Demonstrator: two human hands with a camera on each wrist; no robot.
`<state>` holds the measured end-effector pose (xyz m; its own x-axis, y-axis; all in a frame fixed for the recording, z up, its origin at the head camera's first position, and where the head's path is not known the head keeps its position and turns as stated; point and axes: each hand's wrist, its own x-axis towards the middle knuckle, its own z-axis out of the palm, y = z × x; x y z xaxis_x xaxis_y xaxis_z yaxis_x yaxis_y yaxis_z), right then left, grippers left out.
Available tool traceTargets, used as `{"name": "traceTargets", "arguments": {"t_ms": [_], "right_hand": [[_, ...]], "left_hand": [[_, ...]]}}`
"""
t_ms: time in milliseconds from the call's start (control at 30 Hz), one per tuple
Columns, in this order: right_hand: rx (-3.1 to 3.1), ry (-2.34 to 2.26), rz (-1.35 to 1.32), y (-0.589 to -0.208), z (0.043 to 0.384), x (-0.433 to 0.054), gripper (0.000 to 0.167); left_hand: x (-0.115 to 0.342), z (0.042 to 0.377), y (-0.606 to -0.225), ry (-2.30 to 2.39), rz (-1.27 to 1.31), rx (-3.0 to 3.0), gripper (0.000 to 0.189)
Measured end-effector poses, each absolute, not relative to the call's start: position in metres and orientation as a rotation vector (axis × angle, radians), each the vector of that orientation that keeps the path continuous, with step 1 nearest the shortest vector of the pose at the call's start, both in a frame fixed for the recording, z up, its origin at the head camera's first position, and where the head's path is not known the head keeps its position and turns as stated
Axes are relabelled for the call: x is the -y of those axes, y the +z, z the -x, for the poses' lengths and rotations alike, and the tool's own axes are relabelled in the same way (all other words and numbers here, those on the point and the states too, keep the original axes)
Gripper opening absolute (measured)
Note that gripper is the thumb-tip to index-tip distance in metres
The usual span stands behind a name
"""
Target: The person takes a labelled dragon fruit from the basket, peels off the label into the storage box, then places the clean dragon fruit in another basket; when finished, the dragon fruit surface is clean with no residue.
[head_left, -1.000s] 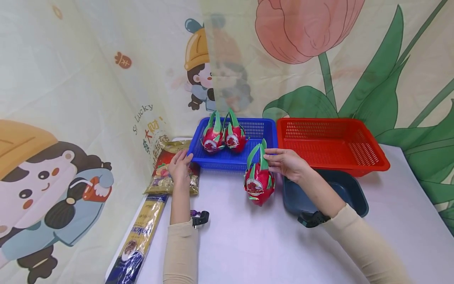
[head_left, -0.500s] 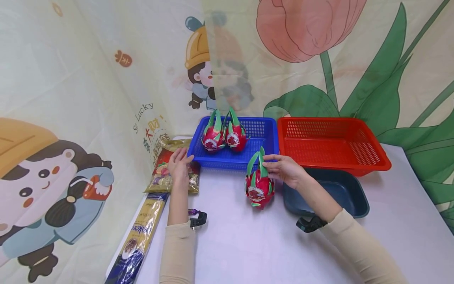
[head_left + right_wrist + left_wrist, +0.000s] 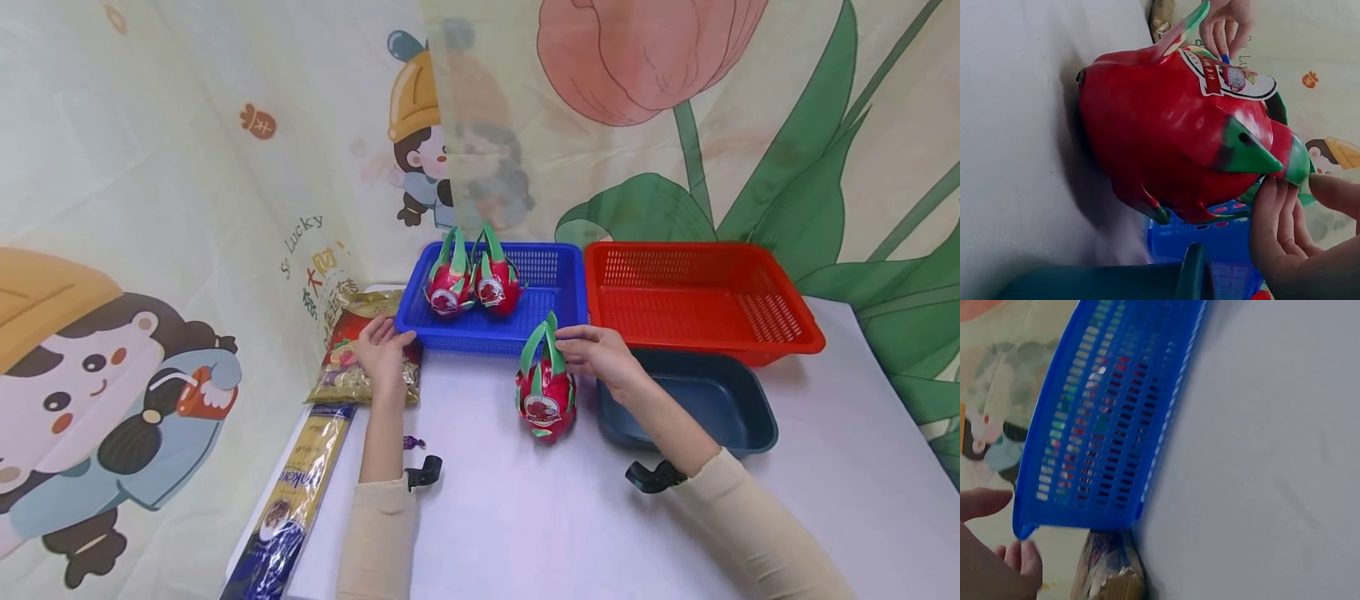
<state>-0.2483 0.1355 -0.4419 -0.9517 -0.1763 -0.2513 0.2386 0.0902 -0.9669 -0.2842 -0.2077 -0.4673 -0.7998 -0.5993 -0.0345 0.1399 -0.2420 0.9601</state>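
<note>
In the head view my right hand (image 3: 596,354) pinches the green leaf tips of a red dragon fruit (image 3: 546,402) from the right. The fruit is upright, low over the table in front of the blue basket (image 3: 495,340); whether its base touches the cloth I cannot tell. Thumb and fingers meet at the leaves in the right wrist view, with the labelled fruit (image 3: 1166,125) filling the middle. My left hand (image 3: 381,358) is at the basket's front left corner, thumb and fingers loosely spread around the rim (image 3: 1021,506). Two more dragon fruits (image 3: 450,287) stand inside that basket.
A red basket (image 3: 802,337) stands right of the blue one. In front of it lies a dark teal tray (image 3: 761,433), partly behind my right forearm. Snack bags (image 3: 337,367), a long gold-and-blue packet (image 3: 296,492) and a small purple-wrapped candy (image 3: 412,442) are at the left.
My right hand has lowered the dragon fruit slightly, then stayed almost still. My left hand keeps to the basket corner, its thumb a little farther from the rim.
</note>
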Motion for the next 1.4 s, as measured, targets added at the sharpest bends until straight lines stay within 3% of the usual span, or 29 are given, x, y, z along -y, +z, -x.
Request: {"name": "traceTargets", "arguments": {"t_ms": [167, 400, 633, 1167, 1400], "right_hand": [[-2.133, -1.905, -0.040, -0.440, 0.245, -0.137, 0.054], [-2.278, -1.985, -0.025, -0.436, 0.235, -0.143, 0.048], [-2.382, -2.024, 0.049, -0.432, 0.214, -0.147, 0.041], [-2.568, -1.680, 0.322, -0.447, 0.177, -0.134, 0.027], [-2.542, -1.682, 0.352, -0.455, 0.180, -0.132, 0.028]], "left_hand": [[0.183, 0.270, -0.465, -1.989, -0.529, 1.628, 0.055], [0.151, 0.251, -0.461, -2.187, -0.092, 1.850, 0.040], [0.131, 0.247, -0.466, -2.342, 0.189, 2.067, 0.042], [0.099, 0.244, -0.484, -2.479, 0.349, 2.111, 0.059], [0.099, 0.244, -0.491, -2.556, 0.242, 2.034, 0.061]]}}
